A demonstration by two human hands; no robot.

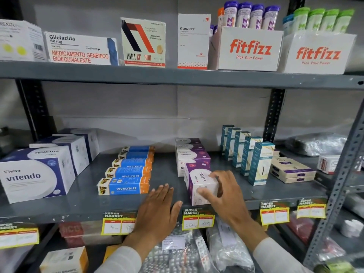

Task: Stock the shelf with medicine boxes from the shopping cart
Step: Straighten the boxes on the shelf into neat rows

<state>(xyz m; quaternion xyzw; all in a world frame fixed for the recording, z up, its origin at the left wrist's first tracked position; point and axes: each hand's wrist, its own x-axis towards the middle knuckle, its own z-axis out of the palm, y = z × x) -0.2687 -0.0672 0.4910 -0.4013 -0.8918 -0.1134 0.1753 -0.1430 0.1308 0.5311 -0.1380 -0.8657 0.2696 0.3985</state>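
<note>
Behind your Viresi box (201,184) stands a row of matching Viresi boxes (190,152), with Vivalyn EF boxes (124,186) to its left and tall teal cartons (261,163) close on its right. Your right hand (224,191) grips the box, tilted, at the grey shelf (82,203) front edge. Your left hand (157,205) lies flat, fingers spread, holding nothing.

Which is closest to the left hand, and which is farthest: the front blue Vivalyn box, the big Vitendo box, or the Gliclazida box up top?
From the left hand:
1. Vivalyn box, just up-left, same shelf.
2. Vitendo box, far left, same shelf.
3. Gliclazida box, upper shelf, left.
</note>
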